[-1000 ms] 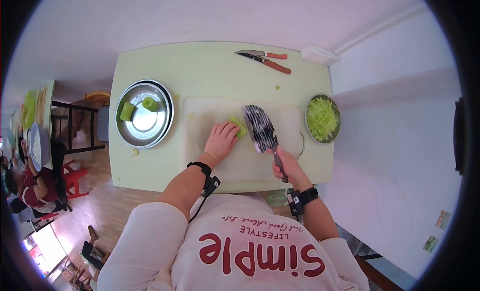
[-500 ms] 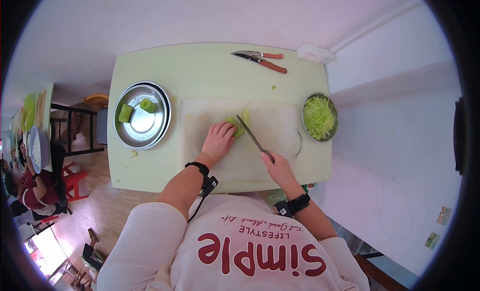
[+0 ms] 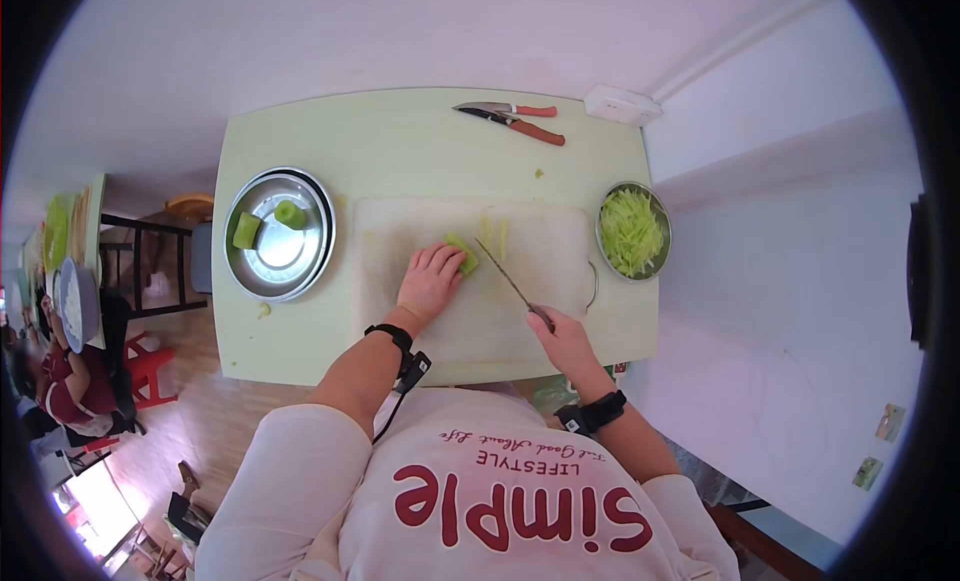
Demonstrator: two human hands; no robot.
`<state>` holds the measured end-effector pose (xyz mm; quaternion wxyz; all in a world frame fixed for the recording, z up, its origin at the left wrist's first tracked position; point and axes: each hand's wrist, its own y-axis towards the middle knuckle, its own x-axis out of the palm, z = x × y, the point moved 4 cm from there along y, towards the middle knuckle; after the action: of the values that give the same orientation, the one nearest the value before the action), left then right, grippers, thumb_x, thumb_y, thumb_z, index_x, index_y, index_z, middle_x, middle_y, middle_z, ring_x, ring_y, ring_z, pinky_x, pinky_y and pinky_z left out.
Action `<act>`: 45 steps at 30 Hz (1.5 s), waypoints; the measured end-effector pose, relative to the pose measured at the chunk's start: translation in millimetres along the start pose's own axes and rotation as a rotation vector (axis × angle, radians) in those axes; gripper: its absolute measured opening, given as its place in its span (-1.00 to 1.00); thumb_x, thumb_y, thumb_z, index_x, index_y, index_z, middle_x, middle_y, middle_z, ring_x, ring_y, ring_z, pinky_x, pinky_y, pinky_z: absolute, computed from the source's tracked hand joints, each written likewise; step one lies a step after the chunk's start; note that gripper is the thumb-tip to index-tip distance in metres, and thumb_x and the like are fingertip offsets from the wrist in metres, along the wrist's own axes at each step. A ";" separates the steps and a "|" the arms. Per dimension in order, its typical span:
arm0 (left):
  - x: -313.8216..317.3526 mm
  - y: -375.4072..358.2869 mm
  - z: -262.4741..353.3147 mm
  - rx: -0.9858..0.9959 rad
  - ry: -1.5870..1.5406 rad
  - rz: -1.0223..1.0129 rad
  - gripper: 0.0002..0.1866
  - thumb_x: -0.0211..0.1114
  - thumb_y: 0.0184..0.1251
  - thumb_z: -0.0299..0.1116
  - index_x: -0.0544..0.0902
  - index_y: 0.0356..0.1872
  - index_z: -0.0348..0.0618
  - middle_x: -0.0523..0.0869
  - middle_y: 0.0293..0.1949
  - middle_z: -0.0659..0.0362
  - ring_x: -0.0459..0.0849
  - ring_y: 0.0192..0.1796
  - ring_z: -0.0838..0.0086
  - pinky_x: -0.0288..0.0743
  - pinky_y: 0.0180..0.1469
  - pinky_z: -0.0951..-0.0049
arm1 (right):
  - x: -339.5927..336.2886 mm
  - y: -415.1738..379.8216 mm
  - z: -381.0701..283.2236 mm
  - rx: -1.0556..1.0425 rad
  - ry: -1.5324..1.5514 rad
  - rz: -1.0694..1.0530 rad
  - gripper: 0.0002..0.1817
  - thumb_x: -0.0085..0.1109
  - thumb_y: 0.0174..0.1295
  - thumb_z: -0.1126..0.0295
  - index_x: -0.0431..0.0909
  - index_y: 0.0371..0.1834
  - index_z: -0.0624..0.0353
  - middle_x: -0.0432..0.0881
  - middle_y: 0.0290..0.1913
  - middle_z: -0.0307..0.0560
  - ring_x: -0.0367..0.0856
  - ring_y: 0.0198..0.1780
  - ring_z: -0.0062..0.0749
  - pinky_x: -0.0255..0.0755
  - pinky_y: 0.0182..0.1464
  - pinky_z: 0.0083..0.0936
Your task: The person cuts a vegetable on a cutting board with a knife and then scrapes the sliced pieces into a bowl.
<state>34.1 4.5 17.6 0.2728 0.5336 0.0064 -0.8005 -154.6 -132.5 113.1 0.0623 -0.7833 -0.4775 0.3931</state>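
Observation:
On the white cutting board (image 3: 420, 346), my left hand (image 3: 430, 281) is closed around a green vegetable piece (image 3: 461, 253), its fingertips curled on top. My right hand (image 3: 564, 343) grips the handle of a knife (image 3: 508, 278). The blade points up and left, and its tip is just right of the piece, apart from it. Thin pale-green slices (image 3: 503, 238) lie on the board beyond the blade tip.
At the left a metal plate (image 3: 275, 271) holds two green pieces. A metal bowl (image 3: 667, 251) of shredded vegetable stands at the right. Two knives (image 3: 537, 131) lie near the far edge. A person (image 3: 82, 381) is at another table far left.
The knife has come away from the green piece, its blade now slightly apart from it. Slices lie separated on the board. The whole view has shifted slightly.

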 end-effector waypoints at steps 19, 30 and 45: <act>2.5 -2.9 -2.3 -0.017 -0.003 0.000 -0.63 0.26 0.18 -0.32 0.53 0.04 -0.13 0.51 0.11 0.09 0.39 0.26 0.19 0.25 0.27 0.10 | 17.7 1.5 -21.1 -0.133 -0.070 0.034 -0.53 0.09 0.31 0.02 0.56 0.10 0.14 0.68 -0.26 0.15 0.68 -0.23 -0.05 0.51 -0.18 -0.29; 11.2 -9.3 -8.5 0.004 0.088 -0.089 -0.59 0.25 0.19 -0.24 0.55 0.04 -0.22 0.53 0.09 0.01 0.39 0.24 0.12 0.21 0.32 0.07 | 46.8 5.9 -27.7 -0.247 -0.308 0.114 -0.49 0.11 0.28 -0.01 0.52 0.16 0.09 0.68 -0.36 0.11 0.66 -0.36 0.05 0.52 -0.30 -0.17; -40.1 20.7 3.9 -0.099 -0.354 0.076 -0.69 0.26 0.18 -0.43 0.56 -0.02 -0.16 0.57 0.03 0.08 0.52 0.10 0.17 0.38 0.19 0.27 | -0.5 -12.1 -2.8 -0.200 -0.498 0.307 -0.43 0.35 0.09 0.09 0.51 0.18 0.01 0.68 -0.33 -0.03 0.67 -0.36 -0.12 0.52 -0.31 -0.31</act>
<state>51.3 2.9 59.4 0.3258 0.3699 -0.0224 -0.8698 -161.3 -125.7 121.0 -0.1943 -0.7281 -0.3906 0.5288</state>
